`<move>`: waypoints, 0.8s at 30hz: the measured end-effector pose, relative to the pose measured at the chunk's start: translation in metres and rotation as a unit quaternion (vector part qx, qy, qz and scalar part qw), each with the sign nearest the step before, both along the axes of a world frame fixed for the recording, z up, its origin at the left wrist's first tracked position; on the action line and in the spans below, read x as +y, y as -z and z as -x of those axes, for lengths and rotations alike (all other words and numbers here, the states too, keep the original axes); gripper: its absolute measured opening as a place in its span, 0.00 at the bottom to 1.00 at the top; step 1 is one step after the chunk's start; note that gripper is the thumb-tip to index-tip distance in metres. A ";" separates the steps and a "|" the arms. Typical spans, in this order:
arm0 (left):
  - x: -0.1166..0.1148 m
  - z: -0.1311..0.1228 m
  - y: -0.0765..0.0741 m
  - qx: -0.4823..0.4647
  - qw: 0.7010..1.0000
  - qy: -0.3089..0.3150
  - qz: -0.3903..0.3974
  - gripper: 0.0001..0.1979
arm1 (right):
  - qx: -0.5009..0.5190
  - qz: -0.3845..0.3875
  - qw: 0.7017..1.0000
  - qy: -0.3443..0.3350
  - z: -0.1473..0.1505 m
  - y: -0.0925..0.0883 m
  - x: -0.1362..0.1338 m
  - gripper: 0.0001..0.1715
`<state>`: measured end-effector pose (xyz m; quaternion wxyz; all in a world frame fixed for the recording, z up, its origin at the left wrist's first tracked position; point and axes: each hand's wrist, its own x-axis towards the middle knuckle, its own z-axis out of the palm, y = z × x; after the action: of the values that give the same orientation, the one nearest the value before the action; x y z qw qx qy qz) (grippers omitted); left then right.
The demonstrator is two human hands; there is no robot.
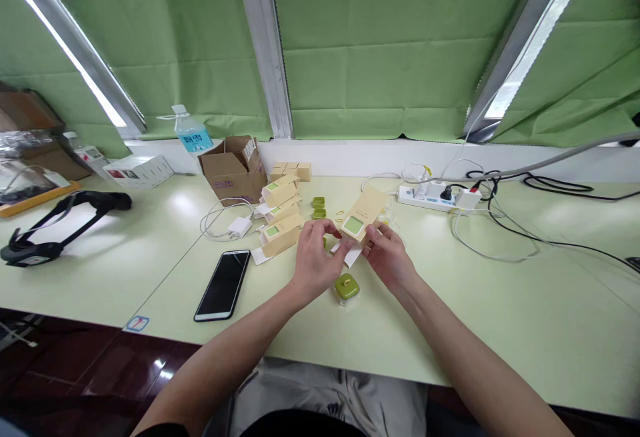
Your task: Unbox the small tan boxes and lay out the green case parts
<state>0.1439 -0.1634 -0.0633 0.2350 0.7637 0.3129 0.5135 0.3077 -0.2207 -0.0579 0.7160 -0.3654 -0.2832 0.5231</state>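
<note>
Between my hands is a tan cardboard box [369, 207] with a green window, tilted, its near-end flaps folded out. My right hand [390, 255] grips its right side near the bottom. My left hand [320, 254] is at the near end by the white flap, fingers closed together; the fingertips seem to pinch the flap edge. Just below on the table sits a small clear case with a green lid [347, 286] and a yellow loop on top. Small green lids [319, 213] lie beyond my left hand, one partly hidden behind it. Yellow loops [340, 213] lie beside them.
Similar open boxes [280, 230] stand left of my hands, with folded tan boxes [291, 170] behind. A brown carton [235, 169], a bottle [191, 132], a charger [240, 226] and a phone [223, 285] are on the left. A power strip [430, 197] with cables lies right.
</note>
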 end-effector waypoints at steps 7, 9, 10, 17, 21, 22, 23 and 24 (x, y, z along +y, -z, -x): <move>0.004 0.002 0.005 0.014 0.992 -0.028 -0.125 0.12 | 0.020 -0.002 1.000 0.018 0.001 -0.002 0.001 0.32; 0.006 0.003 0.004 0.028 0.980 -0.036 -0.193 0.14 | 0.015 -0.003 1.000 0.008 0.000 -0.002 0.002 0.33; 0.006 0.003 0.003 0.034 0.976 -0.039 -0.213 0.16 | 0.011 -0.003 1.000 0.002 0.000 -0.002 0.002 0.33; 0.002 0.003 -0.001 0.007 0.968 -0.030 -0.249 0.17 | -0.015 -0.015 1.000 -0.003 0.002 -0.004 0.001 0.34; -0.001 0.003 -0.005 0.041 0.969 -0.053 -0.236 0.10 | -0.007 -0.015 1.000 0.005 0.001 -0.005 0.001 0.33; 0.000 0.004 -0.005 0.050 0.971 -0.062 -0.226 0.07 | -0.006 -0.011 1.000 0.010 0.001 -0.005 0.001 0.33; 0.001 0.004 -0.005 0.059 0.972 -0.070 -0.218 0.05 | -0.007 -0.006 1.000 0.014 0.001 -0.004 0.001 0.33; 0.002 0.004 -0.005 0.067 0.972 -0.076 -0.213 0.03 | -0.008 -0.003 1.000 0.018 0.001 -0.003 0.001 0.33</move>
<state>0.1400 -0.1616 -0.0580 0.0060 0.8030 0.2683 0.5321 0.3065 -0.2195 -0.0546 0.7237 -0.3728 -0.2840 0.5067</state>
